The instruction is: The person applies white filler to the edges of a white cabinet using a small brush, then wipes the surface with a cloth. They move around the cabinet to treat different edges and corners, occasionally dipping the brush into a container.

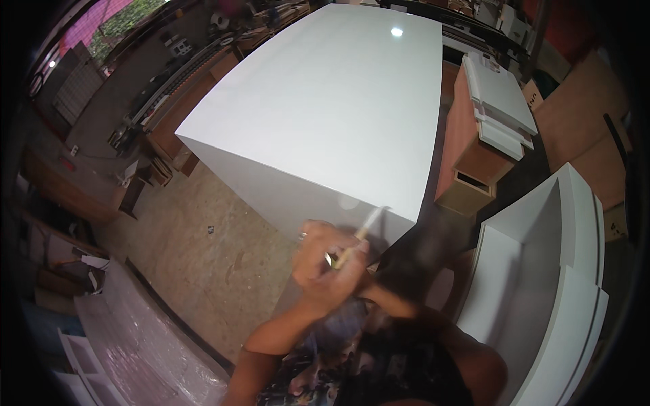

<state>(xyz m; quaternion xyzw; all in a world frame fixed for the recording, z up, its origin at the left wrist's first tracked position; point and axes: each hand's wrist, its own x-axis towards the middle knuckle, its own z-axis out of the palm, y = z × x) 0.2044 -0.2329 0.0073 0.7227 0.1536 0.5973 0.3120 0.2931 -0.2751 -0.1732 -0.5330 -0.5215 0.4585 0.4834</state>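
My left hand (323, 254), with a ring on one finger, is closed on a slim tool with a tan handle (349, 255). The tool's whitish tip is blurred and reaches the near edge of a large white box-shaped cabinet (325, 95), close to its right corner. Whether the tip is bristle or blade I cannot make out. A small shiny yellowish thing shows beside my left palm, too blurred to name. My right hand (369, 287) is mostly hidden behind the left one, at about the same height, so its fingers do not show.
At the right lies an open white cabinet shell (501, 271). Behind it stands a brown wooden cabinet (467, 142) topped with white panels (501, 95). Plastic-wrapped white furniture (142, 338) lies at the lower left, beside the concrete floor (230, 271). A cluttered workbench (183, 101) runs along the far left.
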